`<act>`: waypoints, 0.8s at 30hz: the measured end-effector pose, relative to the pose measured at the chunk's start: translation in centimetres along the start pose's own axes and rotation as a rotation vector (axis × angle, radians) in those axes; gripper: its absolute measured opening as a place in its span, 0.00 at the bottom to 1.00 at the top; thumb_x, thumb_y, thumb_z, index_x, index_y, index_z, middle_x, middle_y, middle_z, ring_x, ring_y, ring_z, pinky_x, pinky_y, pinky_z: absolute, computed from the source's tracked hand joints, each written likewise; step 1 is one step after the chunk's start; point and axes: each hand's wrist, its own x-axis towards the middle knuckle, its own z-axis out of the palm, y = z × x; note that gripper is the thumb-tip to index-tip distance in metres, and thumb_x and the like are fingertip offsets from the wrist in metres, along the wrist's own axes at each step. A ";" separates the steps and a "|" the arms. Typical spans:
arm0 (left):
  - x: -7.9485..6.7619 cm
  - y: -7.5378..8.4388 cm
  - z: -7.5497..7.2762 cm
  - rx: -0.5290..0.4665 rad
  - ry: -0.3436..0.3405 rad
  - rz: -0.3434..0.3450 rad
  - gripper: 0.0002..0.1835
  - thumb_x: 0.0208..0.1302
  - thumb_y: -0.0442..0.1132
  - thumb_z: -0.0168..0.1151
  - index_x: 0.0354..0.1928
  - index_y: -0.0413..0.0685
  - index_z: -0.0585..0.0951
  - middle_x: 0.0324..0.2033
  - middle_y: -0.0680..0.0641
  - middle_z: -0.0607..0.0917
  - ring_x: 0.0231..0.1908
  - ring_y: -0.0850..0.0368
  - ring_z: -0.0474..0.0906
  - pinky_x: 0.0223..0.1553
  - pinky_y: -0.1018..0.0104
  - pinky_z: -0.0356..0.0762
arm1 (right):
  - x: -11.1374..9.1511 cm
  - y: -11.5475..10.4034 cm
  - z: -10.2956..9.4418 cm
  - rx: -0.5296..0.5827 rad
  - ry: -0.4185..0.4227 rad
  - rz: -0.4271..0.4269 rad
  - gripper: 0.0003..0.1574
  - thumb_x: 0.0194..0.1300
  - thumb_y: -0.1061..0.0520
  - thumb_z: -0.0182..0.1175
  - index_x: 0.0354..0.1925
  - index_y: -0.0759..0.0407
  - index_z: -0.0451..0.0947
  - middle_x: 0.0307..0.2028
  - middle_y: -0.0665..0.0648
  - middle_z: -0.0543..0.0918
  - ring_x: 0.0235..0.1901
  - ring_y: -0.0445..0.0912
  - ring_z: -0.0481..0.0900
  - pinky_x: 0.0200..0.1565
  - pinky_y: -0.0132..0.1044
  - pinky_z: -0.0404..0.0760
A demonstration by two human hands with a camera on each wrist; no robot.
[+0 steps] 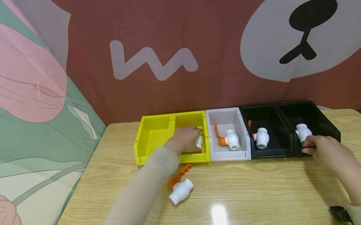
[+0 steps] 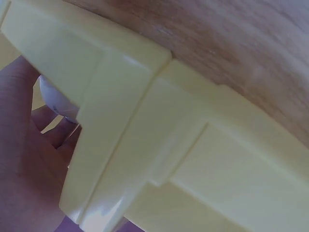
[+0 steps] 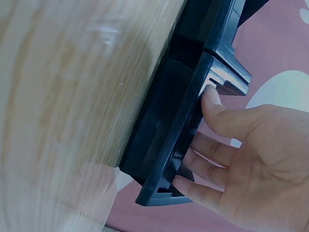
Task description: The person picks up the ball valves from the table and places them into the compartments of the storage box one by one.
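Note:
My left hand (image 1: 185, 139) is down in the right-hand yellow bin (image 1: 207, 150), gripping a white ball valve (image 1: 199, 141) mostly hidden by the fingers. In the left wrist view the round white valve body (image 2: 57, 99) shows between thumb and fingers, behind the bin's wall. At the front lip of the rightmost black bin (image 1: 332, 129), my right hand (image 1: 330, 151) pinches the near end of another white ball valve (image 1: 303, 132). From the right wrist, the thumb of the right hand (image 3: 260, 159) overlaps a small white patch, and the other fingers reach over the bin.
A white valve with an orange handle (image 1: 181, 192) lies on the wooden table (image 1: 259, 199) before the yellow bins. Similar valves sit in the white bin (image 1: 231, 155) and the left black bin (image 1: 275, 152). Another yellow bin (image 1: 154, 144) stands at the row's left end.

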 end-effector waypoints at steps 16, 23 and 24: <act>0.2 0.0 0.4 -0.013 -0.023 -0.012 0.42 0.61 0.64 0.65 0.73 0.53 0.66 0.66 0.48 0.71 0.64 0.49 0.70 0.63 0.50 0.69 | -0.2 0.1 0.0 -0.002 0.006 0.002 0.04 0.65 0.60 0.65 0.37 0.61 0.81 0.34 0.64 0.83 0.36 0.63 0.80 0.27 0.55 0.75; 0.1 -0.2 0.3 -0.048 -0.037 -0.007 0.43 0.62 0.64 0.64 0.73 0.53 0.65 0.68 0.47 0.70 0.65 0.48 0.68 0.65 0.50 0.67 | -0.2 0.0 0.0 -0.003 0.007 -0.003 0.04 0.65 0.61 0.65 0.37 0.61 0.80 0.33 0.63 0.83 0.35 0.61 0.80 0.28 0.54 0.75; 0.0 -0.3 0.3 -0.054 -0.038 -0.005 0.43 0.62 0.64 0.63 0.74 0.52 0.65 0.68 0.47 0.70 0.66 0.48 0.68 0.65 0.50 0.66 | -0.2 0.0 0.0 -0.004 0.010 -0.003 0.04 0.65 0.61 0.65 0.37 0.61 0.80 0.33 0.63 0.83 0.35 0.61 0.80 0.28 0.54 0.75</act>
